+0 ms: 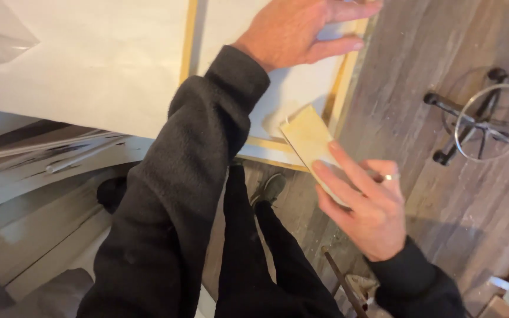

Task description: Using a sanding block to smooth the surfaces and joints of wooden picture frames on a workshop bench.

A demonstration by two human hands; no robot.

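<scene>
My left hand (301, 29) lies flat, fingers spread, on a white panel (293, 88) edged by a thin yellow wooden frame (340, 88) at the top of the view. My right hand (366, 206), a ring on one finger, grips a small pale yellow sanding block (308, 136). The block's end presses against the lower right corner of the frame. Both arms wear dark fleece sleeves.
A large sheet of white paper (89, 59) covers the surface to the left. White boards (36, 176) lie lower left. A stool base with a metal ring (490, 121) stands on the wood-plank floor (431, 188) at the right. My dark trousers and shoe (269, 188) show below.
</scene>
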